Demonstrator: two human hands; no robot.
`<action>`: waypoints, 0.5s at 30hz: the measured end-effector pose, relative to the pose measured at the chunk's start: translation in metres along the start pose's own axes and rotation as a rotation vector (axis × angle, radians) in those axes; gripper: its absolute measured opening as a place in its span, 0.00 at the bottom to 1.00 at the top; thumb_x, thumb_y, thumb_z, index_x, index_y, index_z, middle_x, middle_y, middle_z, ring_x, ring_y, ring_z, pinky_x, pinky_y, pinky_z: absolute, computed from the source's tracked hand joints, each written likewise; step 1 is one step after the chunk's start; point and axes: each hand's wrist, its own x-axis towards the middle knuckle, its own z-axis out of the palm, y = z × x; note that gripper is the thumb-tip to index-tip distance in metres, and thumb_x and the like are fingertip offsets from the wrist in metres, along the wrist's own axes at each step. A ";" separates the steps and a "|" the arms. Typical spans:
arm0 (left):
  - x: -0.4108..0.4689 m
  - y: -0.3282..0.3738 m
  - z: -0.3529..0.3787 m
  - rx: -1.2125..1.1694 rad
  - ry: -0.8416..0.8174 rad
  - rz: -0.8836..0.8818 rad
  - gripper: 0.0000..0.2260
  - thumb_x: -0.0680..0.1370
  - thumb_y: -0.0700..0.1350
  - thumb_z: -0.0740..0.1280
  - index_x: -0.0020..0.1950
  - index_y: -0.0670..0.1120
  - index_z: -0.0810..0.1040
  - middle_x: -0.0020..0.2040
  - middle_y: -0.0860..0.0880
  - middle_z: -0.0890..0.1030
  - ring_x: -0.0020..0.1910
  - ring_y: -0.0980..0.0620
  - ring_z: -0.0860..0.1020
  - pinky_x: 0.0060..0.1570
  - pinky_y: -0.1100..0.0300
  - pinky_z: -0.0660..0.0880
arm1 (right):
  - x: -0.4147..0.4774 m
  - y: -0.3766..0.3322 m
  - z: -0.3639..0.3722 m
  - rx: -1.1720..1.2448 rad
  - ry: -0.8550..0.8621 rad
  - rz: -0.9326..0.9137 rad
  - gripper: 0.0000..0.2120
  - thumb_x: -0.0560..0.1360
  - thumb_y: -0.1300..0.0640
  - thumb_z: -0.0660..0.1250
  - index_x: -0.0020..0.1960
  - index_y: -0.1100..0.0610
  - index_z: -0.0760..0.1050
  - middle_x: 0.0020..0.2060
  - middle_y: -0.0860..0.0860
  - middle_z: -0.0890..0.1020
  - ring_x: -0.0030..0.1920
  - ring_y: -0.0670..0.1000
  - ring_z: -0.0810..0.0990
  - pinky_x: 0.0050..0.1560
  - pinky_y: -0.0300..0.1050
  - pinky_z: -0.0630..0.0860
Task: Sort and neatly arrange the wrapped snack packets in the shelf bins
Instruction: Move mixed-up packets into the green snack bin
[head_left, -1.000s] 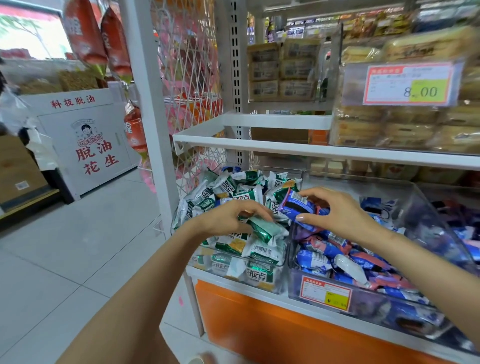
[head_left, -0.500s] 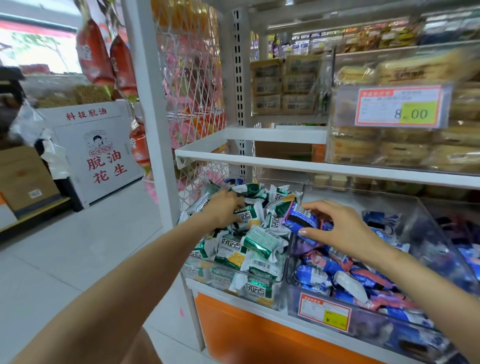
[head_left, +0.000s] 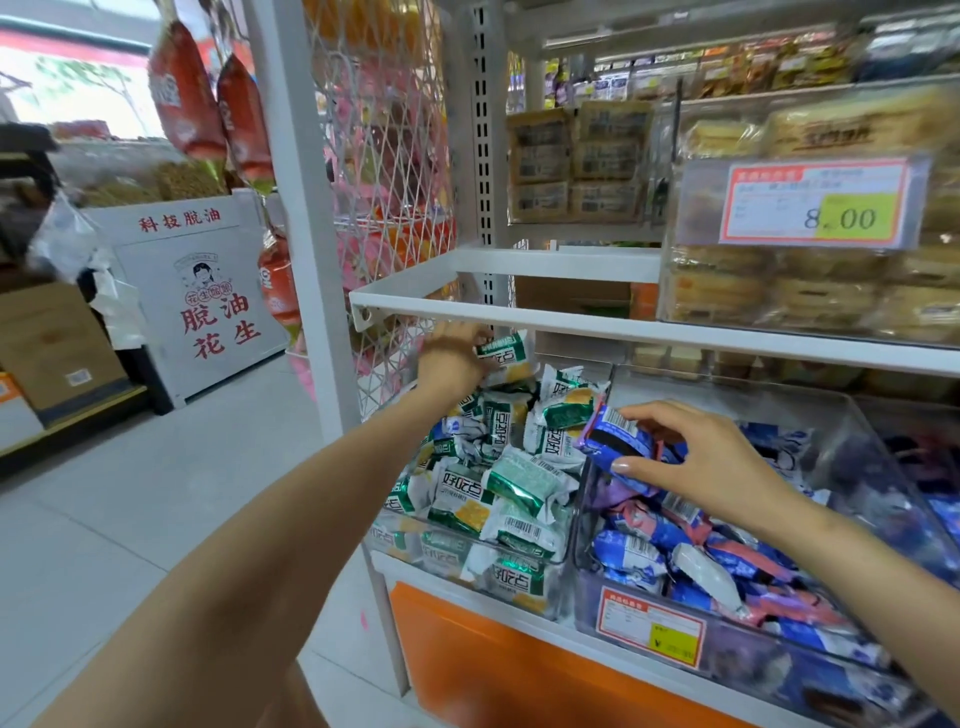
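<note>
Two clear bins stand side by side on the low shelf. The left bin (head_left: 519, 564) is heaped with green-and-white snack packets (head_left: 514, 483). The right bin (head_left: 893, 447) holds blue and pink packets (head_left: 691, 561). My left hand (head_left: 451, 358) reaches to the back of the left bin, just under the white shelf, and holds a green-and-white packet (head_left: 503, 354) there. My right hand (head_left: 701, 457) pinches a blue packet (head_left: 615, 434) between thumb and fingers over the divide between the bins.
A white shelf (head_left: 597, 325) hangs close above the bins, bearing a clear bin of yellow cakes with an 8.00 price tag (head_left: 815, 202). A white post (head_left: 301, 218) and wire mesh flank the left. Open floor (head_left: 156, 493) lies left, with a white sign box (head_left: 208, 291).
My left hand has travelled from the front of the green pile to its back, now holding a packet under the shelf. My right hand keeps its hold on the blue packet in about the same place.
</note>
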 end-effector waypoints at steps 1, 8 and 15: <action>0.002 0.001 0.003 0.010 -0.023 -0.029 0.18 0.71 0.49 0.73 0.58 0.46 0.75 0.59 0.46 0.75 0.59 0.46 0.72 0.57 0.55 0.71 | 0.000 0.000 0.000 -0.002 -0.005 0.000 0.23 0.68 0.45 0.73 0.61 0.46 0.73 0.53 0.42 0.77 0.52 0.43 0.75 0.52 0.35 0.68; -0.012 -0.025 -0.008 0.262 -0.069 0.229 0.09 0.71 0.48 0.72 0.48 0.48 0.79 0.60 0.46 0.72 0.60 0.47 0.68 0.60 0.56 0.66 | 0.002 0.003 0.003 -0.002 -0.025 -0.001 0.24 0.67 0.44 0.72 0.62 0.45 0.73 0.54 0.40 0.76 0.53 0.40 0.74 0.52 0.33 0.66; -0.042 -0.031 -0.014 0.651 -0.264 0.504 0.21 0.72 0.61 0.67 0.59 0.51 0.75 0.68 0.47 0.65 0.68 0.45 0.60 0.65 0.52 0.57 | 0.003 0.003 0.007 -0.012 -0.028 0.012 0.24 0.68 0.45 0.73 0.63 0.47 0.74 0.55 0.43 0.77 0.54 0.42 0.74 0.54 0.35 0.66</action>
